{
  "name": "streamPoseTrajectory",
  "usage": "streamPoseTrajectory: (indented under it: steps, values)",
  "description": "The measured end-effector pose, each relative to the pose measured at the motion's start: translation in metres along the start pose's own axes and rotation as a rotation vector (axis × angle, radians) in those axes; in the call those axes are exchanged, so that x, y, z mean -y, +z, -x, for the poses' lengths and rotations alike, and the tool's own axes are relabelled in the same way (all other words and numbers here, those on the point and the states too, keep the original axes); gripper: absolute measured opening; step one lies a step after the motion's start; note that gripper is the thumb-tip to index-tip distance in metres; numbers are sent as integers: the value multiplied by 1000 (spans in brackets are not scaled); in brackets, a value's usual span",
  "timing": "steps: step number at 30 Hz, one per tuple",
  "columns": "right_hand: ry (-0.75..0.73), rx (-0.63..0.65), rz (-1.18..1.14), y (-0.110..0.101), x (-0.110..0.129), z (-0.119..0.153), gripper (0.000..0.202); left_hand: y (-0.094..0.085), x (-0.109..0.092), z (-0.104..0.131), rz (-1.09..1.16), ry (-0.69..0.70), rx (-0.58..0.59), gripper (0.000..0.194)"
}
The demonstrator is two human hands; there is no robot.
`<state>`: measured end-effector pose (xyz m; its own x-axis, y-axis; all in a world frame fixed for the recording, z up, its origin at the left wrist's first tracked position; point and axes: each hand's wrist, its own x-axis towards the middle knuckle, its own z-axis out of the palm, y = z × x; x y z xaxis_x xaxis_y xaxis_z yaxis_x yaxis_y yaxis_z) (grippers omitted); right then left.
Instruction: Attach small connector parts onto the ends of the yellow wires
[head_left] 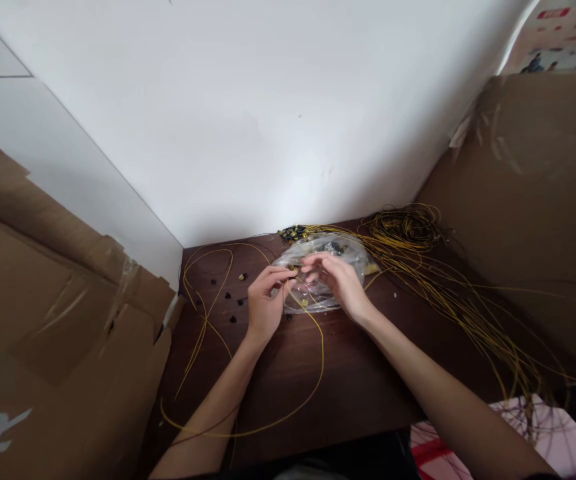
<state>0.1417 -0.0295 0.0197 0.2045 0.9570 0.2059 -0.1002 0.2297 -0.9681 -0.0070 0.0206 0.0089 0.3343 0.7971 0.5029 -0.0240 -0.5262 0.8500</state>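
My left hand (267, 301) pinches a small dark connector at the end of a thin yellow wire (323, 353), over the near-left edge of a clear plastic bag (358, 252). The wire loops down across the table and over my left forearm. My right hand (335, 277) hovers just to the right, above the bag, with its fingers bent and slightly apart. Whether its fingertips touch the connector is hard to tell. Small dark and yellow parts show inside the bag.
Small black pieces (233, 319) lie left on the dark brown table (338, 400). A bundle of yellow and black wires (408, 227) trails from the back right to the front right. Cardboard boxes stand left (58, 320) and right (533, 220), with a white wall (268, 120) behind.
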Motion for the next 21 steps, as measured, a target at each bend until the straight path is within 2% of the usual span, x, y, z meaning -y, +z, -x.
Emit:
streamPoseTrajectory:
  steps: [2, 4, 7, 11, 17, 21]
  values:
    - [147, -15, 1, 4, -2, 0, 27, 1, -1, 1, -8, 12, 13, 12]
    - [272, 31, -44, 6, -3, 1, 26, 2, -1, 1, -19, 19, 13, 13]
    - [362, 117, -136, 6, -1, 3, 25, 1, 1, 1, -32, 9, 3, 13]
    - [369, 114, -135, 3, 4, 5, 24, -2, 3, 1, -23, -11, -7, 14]
    - [300, 49, -1, 3, 2, 2, 18, 2, 4, 2, -24, -6, 58, 13]
    - [317, 40, 44, 3, 0, 2, 19, 5, 7, 3, -10, -23, 69, 14]
